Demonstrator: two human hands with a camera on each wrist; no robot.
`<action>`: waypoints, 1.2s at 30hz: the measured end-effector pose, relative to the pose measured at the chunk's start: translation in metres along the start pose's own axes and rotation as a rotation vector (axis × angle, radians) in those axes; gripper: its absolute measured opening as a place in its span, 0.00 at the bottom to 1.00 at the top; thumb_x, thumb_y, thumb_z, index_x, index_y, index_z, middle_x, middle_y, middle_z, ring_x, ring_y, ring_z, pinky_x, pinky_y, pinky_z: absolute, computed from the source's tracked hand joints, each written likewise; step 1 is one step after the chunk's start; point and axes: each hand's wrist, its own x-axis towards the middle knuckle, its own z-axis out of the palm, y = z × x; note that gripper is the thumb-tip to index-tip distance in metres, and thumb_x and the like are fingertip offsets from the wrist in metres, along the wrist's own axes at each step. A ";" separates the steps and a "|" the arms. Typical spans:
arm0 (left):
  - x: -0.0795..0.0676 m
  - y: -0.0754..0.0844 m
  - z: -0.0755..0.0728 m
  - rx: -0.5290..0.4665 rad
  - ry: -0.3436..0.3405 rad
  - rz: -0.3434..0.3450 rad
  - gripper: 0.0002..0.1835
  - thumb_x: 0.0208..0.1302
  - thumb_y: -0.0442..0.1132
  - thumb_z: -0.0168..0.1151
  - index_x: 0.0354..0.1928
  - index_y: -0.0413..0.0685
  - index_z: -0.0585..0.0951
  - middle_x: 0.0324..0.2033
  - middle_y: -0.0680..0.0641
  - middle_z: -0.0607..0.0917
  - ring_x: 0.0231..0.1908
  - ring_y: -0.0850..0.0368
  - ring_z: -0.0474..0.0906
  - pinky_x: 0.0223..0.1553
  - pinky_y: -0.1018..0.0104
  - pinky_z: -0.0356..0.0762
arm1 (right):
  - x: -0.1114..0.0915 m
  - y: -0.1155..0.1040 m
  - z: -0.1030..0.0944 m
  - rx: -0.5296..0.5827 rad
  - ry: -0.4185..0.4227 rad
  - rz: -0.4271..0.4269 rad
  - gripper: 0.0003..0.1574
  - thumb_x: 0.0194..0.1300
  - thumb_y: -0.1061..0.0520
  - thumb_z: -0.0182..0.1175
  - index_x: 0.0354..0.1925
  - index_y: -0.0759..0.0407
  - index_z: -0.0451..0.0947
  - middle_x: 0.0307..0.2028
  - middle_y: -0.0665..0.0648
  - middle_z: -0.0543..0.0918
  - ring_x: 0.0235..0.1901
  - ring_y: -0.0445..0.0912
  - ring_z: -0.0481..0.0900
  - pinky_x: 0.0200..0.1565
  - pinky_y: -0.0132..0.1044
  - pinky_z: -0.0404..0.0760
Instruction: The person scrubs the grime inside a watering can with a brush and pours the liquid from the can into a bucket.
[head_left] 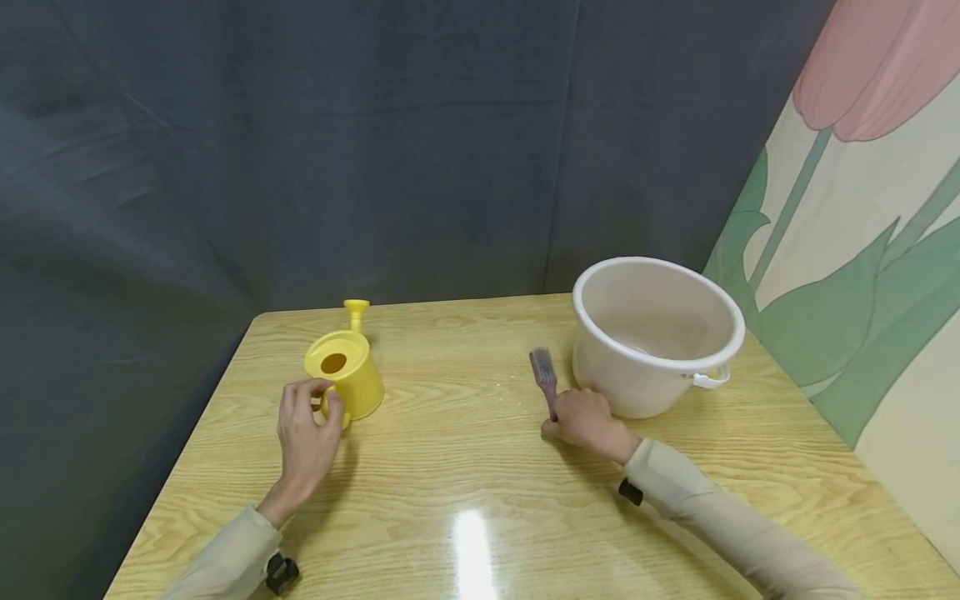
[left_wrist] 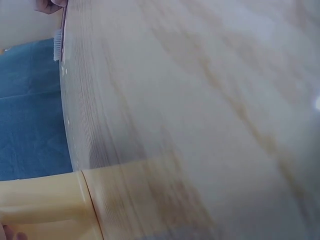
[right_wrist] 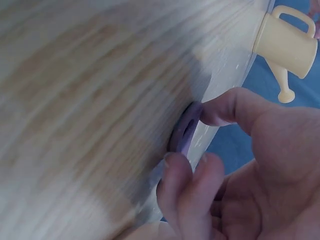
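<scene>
A yellow watering can (head_left: 362,385) stands upright at the left of the table, its spout pointing to the far side. My left hand (head_left: 306,437) holds its handle from the near side, thumb and fingers curled about it. In the left wrist view the watering can (left_wrist: 45,200) fills the lower left corner. Right of the middle lies a purple brush (head_left: 545,375) with pale bristles at its far end. My right hand (head_left: 588,421) pinches the near end of its handle between thumb and fingers, low over the table. The right wrist view shows the purple handle (right_wrist: 184,131) at the fingertips.
A large white bucket (head_left: 637,387) with a white side handle stands just behind and right of my right hand. The wooden table (head_left: 442,467) meets a dark curtain (head_left: 405,167) at the back. A wall painted with tulips (head_left: 847,292) borders the right side.
</scene>
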 end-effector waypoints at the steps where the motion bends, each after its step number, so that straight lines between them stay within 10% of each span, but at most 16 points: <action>1: 0.000 0.000 0.000 0.001 0.000 0.002 0.08 0.65 0.29 0.57 0.45 0.31 0.76 0.41 0.35 0.73 0.41 0.44 0.72 0.37 0.61 0.69 | 0.001 0.000 0.000 0.002 -0.008 0.002 0.19 0.55 0.49 0.64 0.15 0.53 0.71 0.17 0.50 0.73 0.20 0.47 0.72 0.32 0.47 0.76; 25: -0.002 -0.005 -0.001 -0.016 0.019 0.051 0.08 0.62 0.25 0.57 0.43 0.31 0.77 0.41 0.35 0.73 0.39 0.47 0.73 0.36 0.66 0.71 | 0.007 0.008 -0.015 0.171 -0.088 -0.037 0.21 0.55 0.52 0.66 0.12 0.54 0.70 0.14 0.49 0.72 0.17 0.43 0.67 0.20 0.33 0.68; 36: -0.004 -0.006 -0.001 -0.009 0.021 0.005 0.09 0.63 0.28 0.58 0.45 0.33 0.77 0.42 0.36 0.73 0.36 0.52 0.74 0.31 0.71 0.72 | 0.006 0.004 -0.014 0.131 -0.080 0.006 0.21 0.55 0.50 0.67 0.33 0.62 0.68 0.24 0.55 0.72 0.27 0.51 0.71 0.29 0.42 0.75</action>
